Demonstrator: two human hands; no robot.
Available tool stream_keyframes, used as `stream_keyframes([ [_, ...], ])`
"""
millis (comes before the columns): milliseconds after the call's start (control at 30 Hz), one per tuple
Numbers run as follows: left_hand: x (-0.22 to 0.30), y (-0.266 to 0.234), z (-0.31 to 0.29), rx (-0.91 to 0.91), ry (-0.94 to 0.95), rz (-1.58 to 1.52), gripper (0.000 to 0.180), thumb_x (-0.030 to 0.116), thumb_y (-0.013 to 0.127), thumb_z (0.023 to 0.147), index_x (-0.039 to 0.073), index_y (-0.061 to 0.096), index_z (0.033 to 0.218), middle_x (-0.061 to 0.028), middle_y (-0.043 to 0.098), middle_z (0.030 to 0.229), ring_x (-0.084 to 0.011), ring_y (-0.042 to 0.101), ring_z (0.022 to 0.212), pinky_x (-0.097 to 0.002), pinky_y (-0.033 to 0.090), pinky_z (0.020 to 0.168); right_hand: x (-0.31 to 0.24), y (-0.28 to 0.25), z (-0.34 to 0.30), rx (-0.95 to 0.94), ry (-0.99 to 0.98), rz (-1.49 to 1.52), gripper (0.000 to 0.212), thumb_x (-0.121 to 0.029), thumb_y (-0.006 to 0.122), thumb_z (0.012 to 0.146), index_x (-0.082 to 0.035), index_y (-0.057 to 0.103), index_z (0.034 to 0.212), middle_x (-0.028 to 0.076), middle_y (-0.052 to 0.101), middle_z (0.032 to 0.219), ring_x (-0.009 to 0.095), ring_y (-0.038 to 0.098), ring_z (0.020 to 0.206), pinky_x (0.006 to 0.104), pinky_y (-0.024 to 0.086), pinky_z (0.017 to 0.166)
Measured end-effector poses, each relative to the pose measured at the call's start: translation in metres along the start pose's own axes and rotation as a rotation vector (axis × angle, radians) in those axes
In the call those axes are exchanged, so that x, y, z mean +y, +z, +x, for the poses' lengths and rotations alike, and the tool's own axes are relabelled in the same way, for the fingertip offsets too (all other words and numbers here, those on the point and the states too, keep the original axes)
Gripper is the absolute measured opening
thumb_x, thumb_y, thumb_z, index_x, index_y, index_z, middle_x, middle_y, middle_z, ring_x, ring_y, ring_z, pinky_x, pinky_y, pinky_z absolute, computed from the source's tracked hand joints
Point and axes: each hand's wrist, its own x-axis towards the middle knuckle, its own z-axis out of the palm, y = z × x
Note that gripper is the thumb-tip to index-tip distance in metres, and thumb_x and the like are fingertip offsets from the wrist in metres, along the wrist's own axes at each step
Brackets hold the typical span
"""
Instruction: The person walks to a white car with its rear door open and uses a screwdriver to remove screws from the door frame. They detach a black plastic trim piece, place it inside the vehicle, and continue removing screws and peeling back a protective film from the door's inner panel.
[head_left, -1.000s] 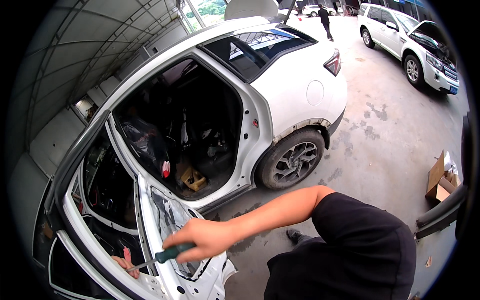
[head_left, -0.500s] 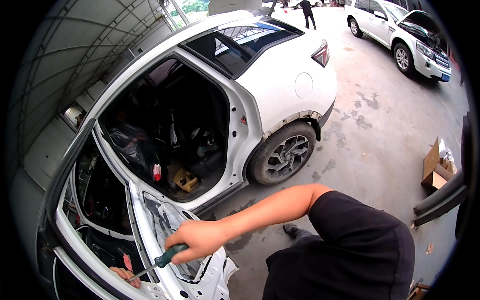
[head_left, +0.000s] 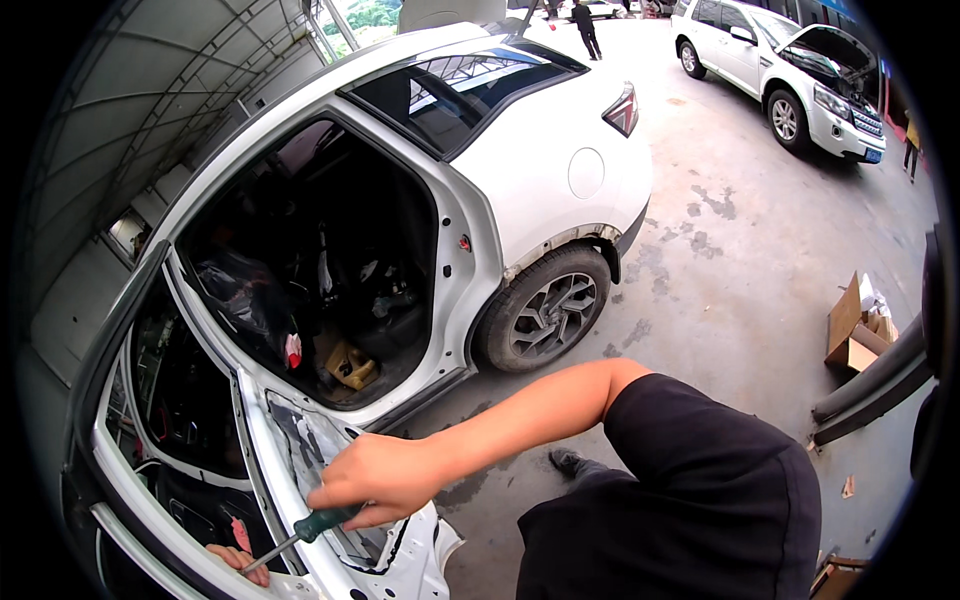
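Note:
My right hand (head_left: 383, 480) is wrapped around the green handle of a screwdriver (head_left: 325, 521). Its bare metal shank slants down and left to the window edge of an open white car door (head_left: 425, 560). At that edge, the fingers of my left hand (head_left: 240, 562) curl over the frame right by the shank's end. The rest of that hand is hidden, and so is exactly what the tip touches. A grey lining sheet (head_left: 300, 440) shows on the door's bared inner side, under my right forearm.
Beyond the door stands the white car body (head_left: 530, 170), its rear doorway (head_left: 310, 250) full of dark bags and loose things. Rightward are a rear wheel (head_left: 550, 315), an opened cardboard box (head_left: 850, 325), a dark post base (head_left: 870, 395) and another white car (head_left: 780, 75) with its bonnet raised.
The whole view has shifted a little, so the car sits further left. My right hand still grips the screwdriver, tilted nearly as before, and my left fingers stay at the window edge.

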Motion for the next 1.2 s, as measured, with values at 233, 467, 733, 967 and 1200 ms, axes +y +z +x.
stream_keyframes([
  [233, -0.001, 0.003, 0.005, 0.01, 0.0, 0.007, 0.029, 0.021, 0.049, 0.093, -0.006, 0.046, 0.105, -0.0247, 0.056, 0.092, -0.042, 0.059, 0.083, -0.0561, 0.046, 0.076, -0.022, -0.009, -0.007, -0.001, 0.568, 0.759, 0.048, -0.028, 0.067, 0.082, -0.001, 0.047, 0.117, 0.001, 0.054, 0.074, 0.007, 0.052, 0.059, 0.0256, 0.039, 0.049],
  [467, -0.001, 0.005, 0.008, 0.026, 0.004, 0.002, 0.028, 0.02, 0.049, 0.093, -0.006, 0.045, 0.103, -0.0242, 0.055, 0.091, -0.0414, 0.059, 0.082, -0.0556, 0.047, 0.075, -0.008, -0.013, -0.007, 0.022, -0.235, -0.248, 0.045, -0.022, 0.065, 0.081, -0.002, 0.05, 0.118, 0.012, 0.056, 0.083, 0.025, 0.055, 0.069, 0.0338, 0.042, 0.057],
  [733, -0.001, 0.006, 0.014, 0.025, 0.009, 0.003, 0.027, 0.019, 0.049, 0.094, -0.006, 0.045, 0.101, -0.0236, 0.054, 0.09, -0.0407, 0.059, 0.081, -0.0549, 0.048, 0.074, -0.014, -0.009, -0.007, -0.099, 0.536, 0.73, 0.036, -0.026, 0.062, 0.084, -0.003, 0.053, 0.111, 0.014, 0.052, 0.072, 0.029, 0.054, 0.065, 0.0341, 0.042, 0.057],
  [967, -0.002, 0.006, 0.016, 0.021, 0.007, 0.008, 0.026, 0.019, 0.048, 0.094, -0.006, 0.044, 0.1, -0.0231, 0.053, 0.089, -0.0401, 0.059, 0.08, -0.0544, 0.048, 0.073, -0.015, -0.003, -0.006, 0.202, -0.134, 0.001, 0.038, -0.013, 0.068, 0.075, -0.002, 0.052, 0.108, 0.009, 0.044, 0.077, 0.026, 0.048, 0.068, 0.0358, 0.039, 0.062],
  [1200, -0.001, 0.009, 0.02, 0.027, 0.002, 0.013, 0.025, 0.018, 0.048, 0.094, -0.006, 0.044, 0.098, -0.0226, 0.053, 0.088, -0.0395, 0.059, 0.079, -0.0539, 0.049, 0.072, -0.024, -0.016, -0.006, -0.173, 0.659, 0.791, 0.042, -0.02, 0.069, 0.079, -0.002, 0.051, 0.112, 0.007, 0.05, 0.078, 0.018, 0.055, 0.073, 0.0354, 0.041, 0.06],
])
